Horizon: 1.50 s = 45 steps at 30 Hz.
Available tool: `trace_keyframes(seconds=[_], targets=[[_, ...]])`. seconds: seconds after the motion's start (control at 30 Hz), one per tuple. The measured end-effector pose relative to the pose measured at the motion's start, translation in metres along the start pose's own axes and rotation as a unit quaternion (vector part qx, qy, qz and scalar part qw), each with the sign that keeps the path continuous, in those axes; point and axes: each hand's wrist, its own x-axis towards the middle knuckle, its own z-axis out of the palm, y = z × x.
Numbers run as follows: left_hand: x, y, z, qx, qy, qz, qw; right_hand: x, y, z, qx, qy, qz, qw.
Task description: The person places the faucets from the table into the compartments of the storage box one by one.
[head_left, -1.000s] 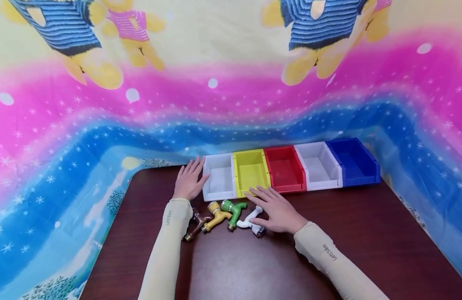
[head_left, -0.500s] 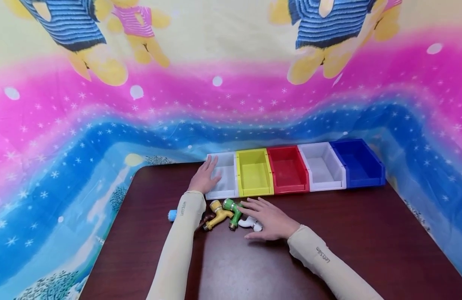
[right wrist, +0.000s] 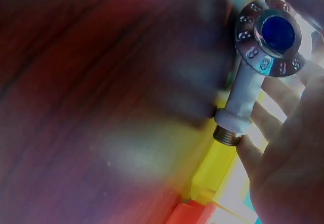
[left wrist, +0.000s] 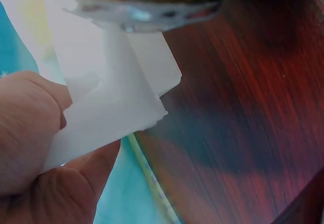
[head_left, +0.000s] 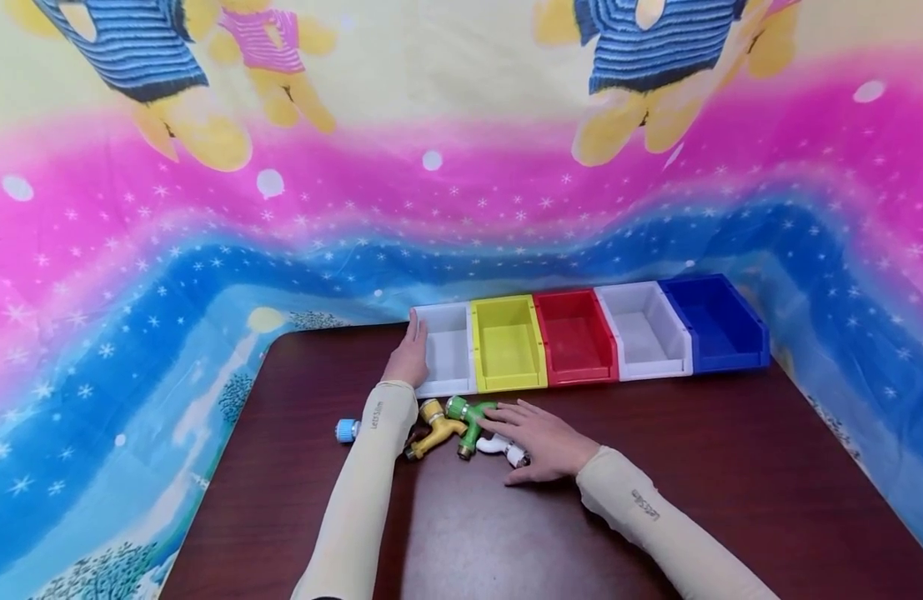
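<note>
Room for moving is offered by the brown tabletop [head_left: 461,533] toward the front and both sides, while at the back a row of bins is set close to the far edge and the printed cloth [head_left: 341,217]; at its end, the blue bin [head_left: 731,360] is placed just beside the right edge.

Five bins are counted, side by side: a white bin [head_left: 446,389], a yellow bin [head_left: 509,384], a red bin [head_left: 583,376], a second white bin [head_left: 654,367] and the blue one. The leftmost bin's outer wall is gripped by the left hand [head_left: 408,360], held between thumb and fingers. Before the bins, three taps are plainly seen: a yellow tap [head_left: 438,431], a green tap [head_left: 470,429] and a white tap [head_left: 495,445]. Something brown is mostly covered by the left sleeve [head_left: 356,500], past which a blue knob [head_left: 348,430] is seen. The right hand [head_left: 545,442] is held relaxed, fingers extended, beside the white tap and over the green one's spout; whether either is touched cannot be told.

"Let's Slim" is printed on the left sleeve and the right sleeve [head_left: 649,508]. Marks ringing the white tap's handle cannot be read surely.
</note>
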Motion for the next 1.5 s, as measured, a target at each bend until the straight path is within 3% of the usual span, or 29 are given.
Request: trace_keyframes(seconds=[0.27,1.0,1.5], targets=[[0.003,-0.003,0.005,0.021,0.001,-0.007,0.9998,0.0,0.003,0.0,-0.004,-0.006,-0.008,0.9999],[0.002,-0.002,0.006,0.008,0.021,-0.009,0.9997,0.006,0.001,-0.005,-0.06,-0.019,-0.015,0.9979],[0.0,0.002,0.004,0.03,0.01,-0.021,0.9993,0.011,0.003,-0.005,-0.072,-0.009,-0.02,0.9972]])
